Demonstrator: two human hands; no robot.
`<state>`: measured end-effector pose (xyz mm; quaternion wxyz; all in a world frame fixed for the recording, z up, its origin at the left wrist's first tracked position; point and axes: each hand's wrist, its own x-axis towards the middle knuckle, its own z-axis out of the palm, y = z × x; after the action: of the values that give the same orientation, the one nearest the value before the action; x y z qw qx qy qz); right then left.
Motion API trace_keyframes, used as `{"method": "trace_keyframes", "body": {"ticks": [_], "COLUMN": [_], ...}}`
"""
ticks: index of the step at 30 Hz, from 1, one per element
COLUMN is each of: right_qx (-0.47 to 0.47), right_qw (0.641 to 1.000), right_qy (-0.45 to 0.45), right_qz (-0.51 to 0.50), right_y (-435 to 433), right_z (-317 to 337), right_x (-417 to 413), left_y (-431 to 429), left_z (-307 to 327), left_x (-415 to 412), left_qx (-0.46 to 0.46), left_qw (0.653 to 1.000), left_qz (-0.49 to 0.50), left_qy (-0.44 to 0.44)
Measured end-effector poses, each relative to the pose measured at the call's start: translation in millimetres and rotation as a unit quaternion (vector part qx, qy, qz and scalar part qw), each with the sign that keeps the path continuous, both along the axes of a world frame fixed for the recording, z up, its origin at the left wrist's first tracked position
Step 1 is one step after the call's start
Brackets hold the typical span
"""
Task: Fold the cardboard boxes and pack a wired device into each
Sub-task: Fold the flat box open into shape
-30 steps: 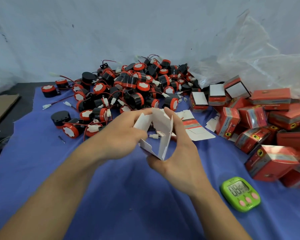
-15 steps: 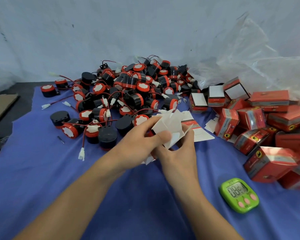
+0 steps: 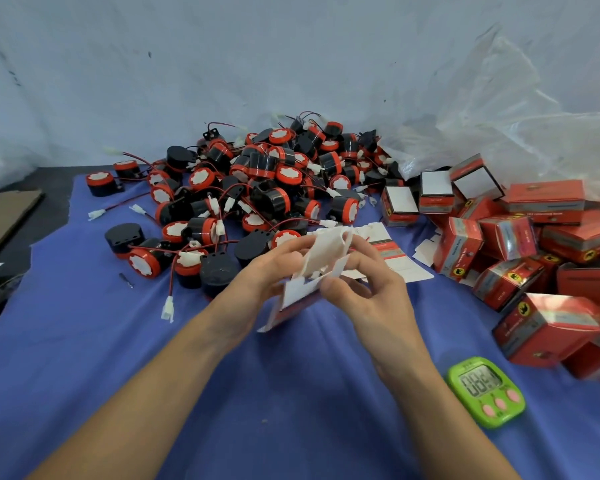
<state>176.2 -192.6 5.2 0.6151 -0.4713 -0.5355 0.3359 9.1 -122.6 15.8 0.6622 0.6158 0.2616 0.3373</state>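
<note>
Above the blue cloth (image 3: pixel 84 341), the left hand (image 3: pixel 257 271) and right hand (image 3: pixel 371 299) both pinch a half-folded box (image 3: pixel 326 251), its white inside facing up and its flaps loose. Beyond the hands lies a heap of black-and-red devices (image 3: pixel 267 174) with red wires and white plugs, and flat blanks (image 3: pixel 392 251) lie just right of it. Red boxes (image 3: pixel 548 323) are piled on the right below a plastic bag (image 3: pixel 516 126), with a green timer (image 3: pixel 485 391) near right and a cardboard sheet (image 3: pixel 4 216) far left.
</note>
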Motion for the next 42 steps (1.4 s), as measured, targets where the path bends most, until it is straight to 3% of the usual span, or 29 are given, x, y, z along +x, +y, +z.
{"method": "trace_keyframes", "body": {"ticks": [8, 11, 17, 23, 32, 38, 42], "right_qx": [0.021, -0.005, -0.063, -0.121, -0.081, -0.026, -0.028], "right_qw": [0.992, 0.982, 0.946, 0.923, 0.924, 0.918, 0.935], "right_qy": [-0.108, -0.141, -0.233, -0.260, -0.230, -0.264, -0.297], "right_qz": [-0.068, -0.124, -0.217, -0.258, -0.296, -0.294, -0.192], "right_y": [-4.3, -6.7, -5.9, -3.6, -1.7, -5.5, -8.5], "right_z": [-3.9, -4.1, -15.0, -19.8, -19.9, -19.5, -13.1], "right_x": [-10.1, -14.0, -18.9, -14.9, -21.8, -32.5, -38.3], "left_y": [6.3, 8.1, -15.6, -46.3, -53.1, -42.4, -36.8], "left_z": [11.3, 16.4, 0.2, -23.6, -29.4, -30.8, -32.6], "left_x": [-11.2, -9.4, 1.2, 3.7, -6.9, -7.8, -9.8], "left_qx": [0.094, 0.110, 0.132, 0.252, 0.261, 0.211, 0.169], "left_qw": [0.995, 0.986, 0.930, 0.876, 0.916, 0.918, 0.910], "left_qz": [0.028, 0.117, 0.341, 0.393, 0.285, 0.330, 0.374], "left_qy": [0.018, 0.047, 0.033, 0.118, 0.106, 0.060, 0.052]}}
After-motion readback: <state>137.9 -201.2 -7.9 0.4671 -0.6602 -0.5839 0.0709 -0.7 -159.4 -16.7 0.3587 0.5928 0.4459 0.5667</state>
